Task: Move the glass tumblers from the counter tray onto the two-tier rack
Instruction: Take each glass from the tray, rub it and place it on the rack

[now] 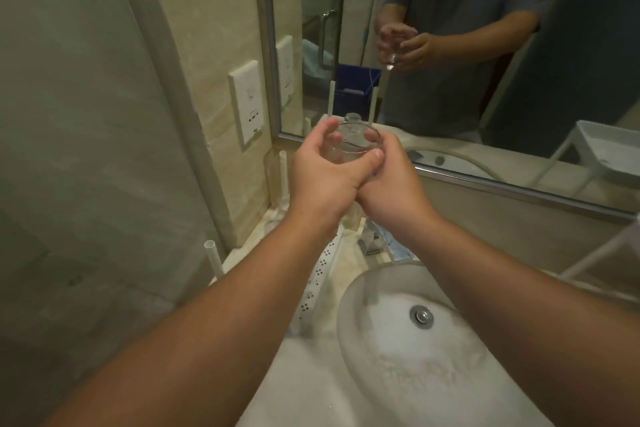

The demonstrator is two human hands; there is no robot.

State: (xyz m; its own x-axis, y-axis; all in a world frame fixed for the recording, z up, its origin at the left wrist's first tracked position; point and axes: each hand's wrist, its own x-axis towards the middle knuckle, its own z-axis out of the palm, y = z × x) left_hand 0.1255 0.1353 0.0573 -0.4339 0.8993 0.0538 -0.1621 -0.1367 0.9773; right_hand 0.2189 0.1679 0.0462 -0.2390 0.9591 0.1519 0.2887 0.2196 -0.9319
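a bathroom counter (311, 388) under a mirror (485, 80): the left hand (322, 173) and right hand (388, 180) both clasp one glass tumbler (353, 142) above the white rack (322, 263). mid-carry, i judge; next, lower it squarely onto a tier.

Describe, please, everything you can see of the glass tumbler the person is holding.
The glass tumbler is clear, colourless glass, seemingly empty, its round rim facing the camera. It is held in the air in front of the mirror, beyond the basin, between both hands: the left hand wraps its left side, the right hand cups its right side and base. Fingers hide much of its wall. Its reflection shows in the mirror.
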